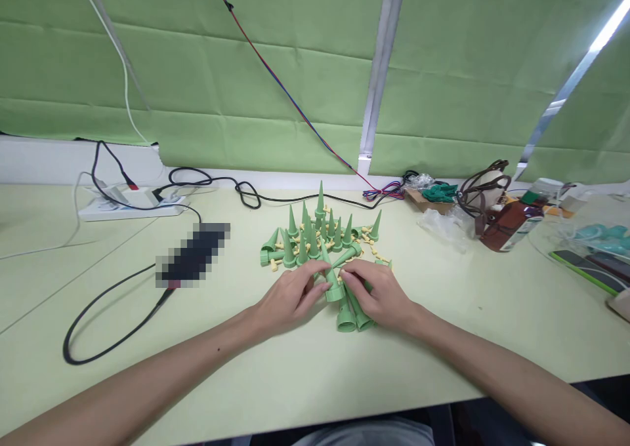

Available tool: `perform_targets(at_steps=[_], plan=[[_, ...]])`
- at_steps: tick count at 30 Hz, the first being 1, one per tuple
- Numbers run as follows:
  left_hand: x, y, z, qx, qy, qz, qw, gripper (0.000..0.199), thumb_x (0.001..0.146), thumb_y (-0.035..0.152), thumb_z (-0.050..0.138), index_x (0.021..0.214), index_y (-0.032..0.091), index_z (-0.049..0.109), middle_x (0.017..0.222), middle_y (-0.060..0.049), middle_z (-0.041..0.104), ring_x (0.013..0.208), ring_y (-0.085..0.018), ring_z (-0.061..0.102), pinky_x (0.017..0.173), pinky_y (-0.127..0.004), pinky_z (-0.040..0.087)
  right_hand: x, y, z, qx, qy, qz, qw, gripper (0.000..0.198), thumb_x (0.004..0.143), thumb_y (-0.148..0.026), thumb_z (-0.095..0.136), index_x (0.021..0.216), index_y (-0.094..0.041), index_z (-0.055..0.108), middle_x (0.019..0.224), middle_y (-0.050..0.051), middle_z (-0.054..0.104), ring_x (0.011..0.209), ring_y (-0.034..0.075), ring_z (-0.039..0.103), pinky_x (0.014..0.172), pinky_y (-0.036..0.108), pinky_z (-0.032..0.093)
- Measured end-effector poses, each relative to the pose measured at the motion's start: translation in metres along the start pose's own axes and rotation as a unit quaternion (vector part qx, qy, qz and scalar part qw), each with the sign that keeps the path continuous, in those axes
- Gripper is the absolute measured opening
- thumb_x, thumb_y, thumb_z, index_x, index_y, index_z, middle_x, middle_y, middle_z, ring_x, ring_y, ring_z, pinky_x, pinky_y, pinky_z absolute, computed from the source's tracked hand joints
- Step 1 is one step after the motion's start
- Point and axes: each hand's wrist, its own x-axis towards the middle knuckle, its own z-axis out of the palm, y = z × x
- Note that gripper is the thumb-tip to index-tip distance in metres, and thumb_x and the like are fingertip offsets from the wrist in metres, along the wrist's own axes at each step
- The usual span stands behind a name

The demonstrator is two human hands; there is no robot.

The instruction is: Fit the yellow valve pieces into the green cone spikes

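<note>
Nearest, loose green spikes lie by the right hand, which could roll them; its fingertips are drawn close, on what I cannot tell. Between the hands, a tilted green spike might slip from the left hand's nearly closed pinch; farther off, a knock could topple upright green cones among tap-shaped yellow pieces.

Rear cones partly hidden; device pixelated
</note>
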Motion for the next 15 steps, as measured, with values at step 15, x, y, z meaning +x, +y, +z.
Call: perform_targets(at_steps=[15], plan=[[-0.0027,-0.0025,0.0045,-0.025,0.007,-0.01,1.0,0.03,0.099,0.028,0.051,0.127,0.019,0.046,0.056,0.011,0.05,0.043,-0.008,0.048,0.048,-0.018,0.039,-0.0004,0.0031,0.002,0.002,-0.011,0.002,1.0,0.021,0.102,-0.022,0.045,0.086,-0.019,0.058,0.071,0.001,0.058,0.063,0.014,0.051,0.061,0.026,0.041]])
